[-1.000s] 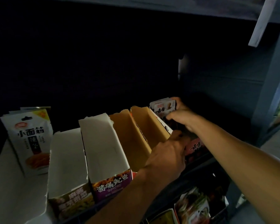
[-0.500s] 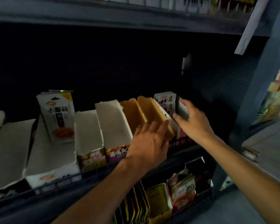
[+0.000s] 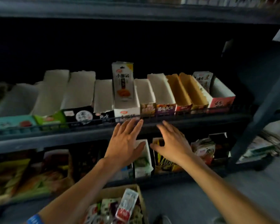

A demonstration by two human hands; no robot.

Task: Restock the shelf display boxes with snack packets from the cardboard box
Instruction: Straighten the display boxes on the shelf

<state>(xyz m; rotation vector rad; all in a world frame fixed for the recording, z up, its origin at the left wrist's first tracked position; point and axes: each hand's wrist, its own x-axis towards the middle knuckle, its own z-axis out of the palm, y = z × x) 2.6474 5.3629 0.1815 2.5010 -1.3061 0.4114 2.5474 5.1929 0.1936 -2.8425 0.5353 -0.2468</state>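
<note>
Shelf back dark, box labels blurred. Cardboard box (image 3: 137,194) at 6 o'clock, cut off, w/ snack packets (image 3: 127,206). Left hand (image 3: 124,143) & right hand (image 3: 174,143) spread wide, empty, below display boxes (image 3: 162,94) at 12.

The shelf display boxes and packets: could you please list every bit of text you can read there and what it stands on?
"小面筋": on the tall white packet, partly blurred.
The purple-fronted box bears Chinese characters too blurred to read.
The pink box at the right end likewise.
The black box and the packets in the cardboard box are unreadable.
</note>
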